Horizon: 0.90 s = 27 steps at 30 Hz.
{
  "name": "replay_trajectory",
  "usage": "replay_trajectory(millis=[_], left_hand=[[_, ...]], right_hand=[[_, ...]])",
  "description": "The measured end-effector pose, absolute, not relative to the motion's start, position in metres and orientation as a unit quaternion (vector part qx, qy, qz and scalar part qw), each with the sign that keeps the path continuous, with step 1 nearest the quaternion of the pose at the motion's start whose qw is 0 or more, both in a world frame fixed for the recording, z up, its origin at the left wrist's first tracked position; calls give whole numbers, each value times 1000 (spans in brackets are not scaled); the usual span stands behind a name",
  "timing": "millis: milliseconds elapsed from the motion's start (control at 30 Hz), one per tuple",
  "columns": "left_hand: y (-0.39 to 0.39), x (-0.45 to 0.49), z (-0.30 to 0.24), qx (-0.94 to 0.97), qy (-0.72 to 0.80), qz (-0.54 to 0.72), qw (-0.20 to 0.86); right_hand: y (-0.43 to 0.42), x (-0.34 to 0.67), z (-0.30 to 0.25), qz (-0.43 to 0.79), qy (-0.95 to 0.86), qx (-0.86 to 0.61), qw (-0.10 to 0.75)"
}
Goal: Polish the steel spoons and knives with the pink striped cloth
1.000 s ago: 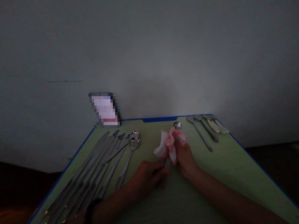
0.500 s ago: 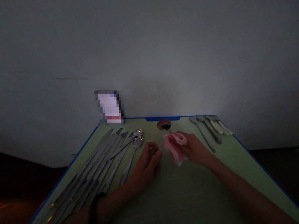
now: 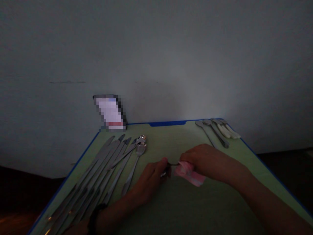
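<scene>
The left hand (image 3: 152, 176) is lying low over the middle of the green table (image 3: 220, 202), and its fingertips are pinching together on one end of a thin metal utensil (image 3: 172, 164). Only a short dark piece of this utensil is showing between the two hands, so I cannot tell what kind it is. The other end is going into a pink and white cloth (image 3: 191, 175), which the right hand (image 3: 205, 159) is gripping from above with the fingers curled down around it. The loose part of the cloth is hanging out under this hand and is touching the table surface. The two hands are staying close to each other but are not touching.

To the left, a row of table knives (image 3: 102, 176) is lying side by side on the table, and just beside them two shiny spoons (image 3: 140, 148) are resting with the bowls pointing away. At the far right corner, some more spoons (image 3: 216, 130) are lying together, well apart from the hands. A blurred small box (image 3: 110, 112) is standing at the far left corner, against the grey wall (image 3: 171, 58).
</scene>
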<state>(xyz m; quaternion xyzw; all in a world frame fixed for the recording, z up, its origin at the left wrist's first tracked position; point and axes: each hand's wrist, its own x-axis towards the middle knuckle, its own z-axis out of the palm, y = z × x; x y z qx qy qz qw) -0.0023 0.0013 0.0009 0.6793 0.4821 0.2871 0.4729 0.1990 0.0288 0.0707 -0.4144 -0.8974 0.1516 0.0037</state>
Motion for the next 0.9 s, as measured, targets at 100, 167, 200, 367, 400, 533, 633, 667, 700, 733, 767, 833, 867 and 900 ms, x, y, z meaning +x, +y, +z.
replay_trajectory(millis=[100, 167, 200, 367, 400, 533, 633, 667, 700, 733, 767, 833, 867, 900], left_hand=[[0, -3, -2, 649, 510, 303, 477], [0, -4, -6, 616, 527, 313, 495], [1, -4, -8, 599, 531, 320, 507], [0, -3, -14, 565, 528, 344, 533], [-1, -3, -14, 567, 526, 340, 535], [-5, -8, -12, 639, 526, 305, 472], [-6, -11, -10, 703, 528, 270, 392], [-6, -11, -9, 709, 526, 270, 384], [-5, -11, -9, 708, 526, 274, 384], [-4, -10, -9, 703, 524, 280, 391], [-2, -10, -9, 694, 523, 288, 403], [1, -8, -12, 663, 527, 305, 436], [3, -8, -14, 642, 531, 318, 453], [4, -8, -16, 619, 535, 334, 468]], right_hand=[[38, 217, 79, 189, -895, -405, 9], [44, 233, 86, 209, -893, -399, 23], [46, 240, 89, 218, -891, -397, 29], [39, 239, 92, 170, -894, -413, 19], [35, 231, 90, 151, -898, -414, 11], [25, 197, 75, 139, -917, -373, -10], [25, 188, 68, 151, -927, -344, -1], [26, 190, 68, 164, -925, -343, 8], [28, 194, 68, 178, -921, -346, 15], [30, 200, 70, 191, -916, -353, 20], [33, 207, 72, 201, -909, -364, 22], [38, 222, 77, 208, -900, -383, 19], [41, 230, 80, 209, -896, -390, 18], [44, 237, 83, 211, -896, -390, 18]])
